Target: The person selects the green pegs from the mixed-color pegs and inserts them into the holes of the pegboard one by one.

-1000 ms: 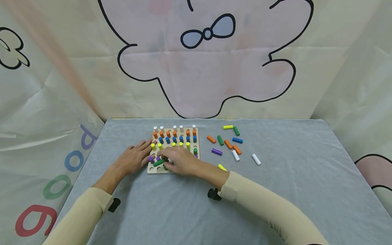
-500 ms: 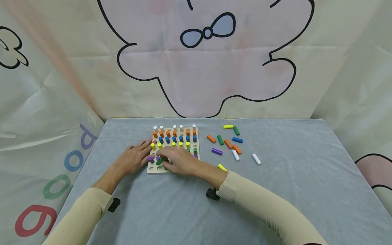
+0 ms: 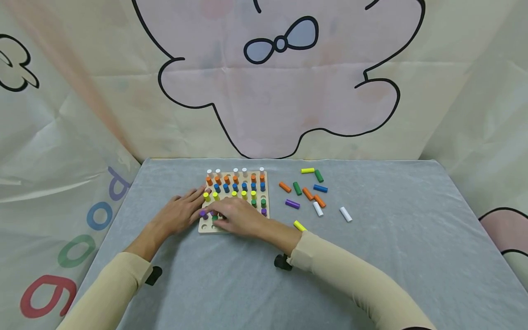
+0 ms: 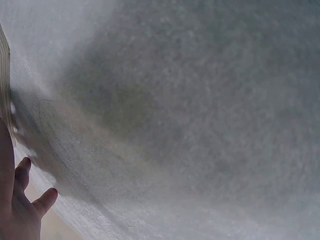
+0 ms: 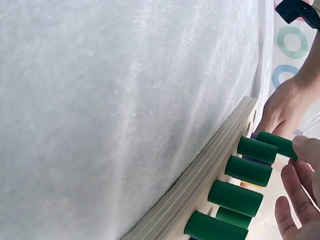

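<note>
Green peg is right over the pegboard, near the front L corner; can't tell if it's in a hole tbh. R hand has it pinched in its fingertips. L hand isn't gripping anything, fingers pretty much straight, on the board's L edge. Loose pegs in mixed colors off to the R, all on grey cloth w/ a cartoon backdrop behind.

Board is layered wood, plywood-like. Pegs look smooth and matt. Tablecloth is fuzzy matt cloth; backdrop looks like creased, faintly glossy fabric.
</note>
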The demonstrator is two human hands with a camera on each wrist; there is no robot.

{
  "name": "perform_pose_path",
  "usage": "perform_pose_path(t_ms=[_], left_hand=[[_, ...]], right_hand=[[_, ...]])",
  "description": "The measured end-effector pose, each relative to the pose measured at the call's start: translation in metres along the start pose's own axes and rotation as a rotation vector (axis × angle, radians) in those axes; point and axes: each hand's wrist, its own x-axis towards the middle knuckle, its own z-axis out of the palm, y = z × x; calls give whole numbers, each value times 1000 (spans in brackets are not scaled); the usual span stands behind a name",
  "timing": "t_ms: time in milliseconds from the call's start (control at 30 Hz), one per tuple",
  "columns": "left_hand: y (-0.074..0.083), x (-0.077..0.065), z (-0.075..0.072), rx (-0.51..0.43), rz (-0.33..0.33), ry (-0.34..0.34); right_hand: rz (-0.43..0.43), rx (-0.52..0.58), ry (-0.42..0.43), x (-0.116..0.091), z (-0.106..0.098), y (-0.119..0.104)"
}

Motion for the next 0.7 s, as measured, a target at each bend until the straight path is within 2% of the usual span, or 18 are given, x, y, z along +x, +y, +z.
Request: perform_pose_path(t_ms=[300,533,700], left_hand=[[-1,1,1,3,4,9],[-2,1,1,6,11,10],[-2,-1,1,10,18,22]], right_hand=[[7,-59,-12,2,6,-1],[-35,-124,-4,3,11,1],[-47,-130,7,5,13,0]])
